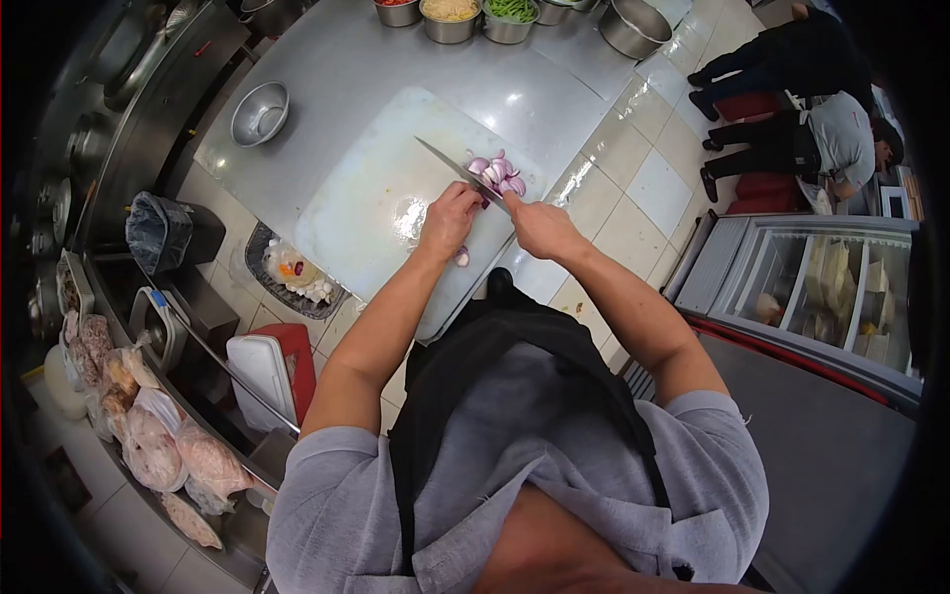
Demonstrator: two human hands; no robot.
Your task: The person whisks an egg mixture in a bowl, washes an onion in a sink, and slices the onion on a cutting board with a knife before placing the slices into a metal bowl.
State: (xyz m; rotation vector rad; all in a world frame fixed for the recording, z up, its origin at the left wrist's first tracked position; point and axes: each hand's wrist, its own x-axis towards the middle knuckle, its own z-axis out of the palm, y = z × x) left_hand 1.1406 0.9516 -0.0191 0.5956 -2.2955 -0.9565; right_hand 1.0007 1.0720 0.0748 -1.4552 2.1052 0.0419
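My right hand (539, 230) is closed round the handle of a kitchen knife (442, 158), whose long blade points to the far left over a white cutting board (366, 188). Beside the blade, my left hand (450, 220) has its fingers bunched on a piece of red onion, mostly hidden under the fingertips. Cut red onion pieces (498, 172) are heaped just beyond the knife, on the right part of the board. A smaller onion piece (461, 257) lies nearer to me, by my left wrist.
A metal bowl (260, 114) stands on the steel table (327, 59). Several metal pots, including one of green vegetables (511, 12), line its far edge. Below on the left are a scrap-filled basket (297, 277) and a lined bin (163, 233). Two people (826, 134) stand at right.
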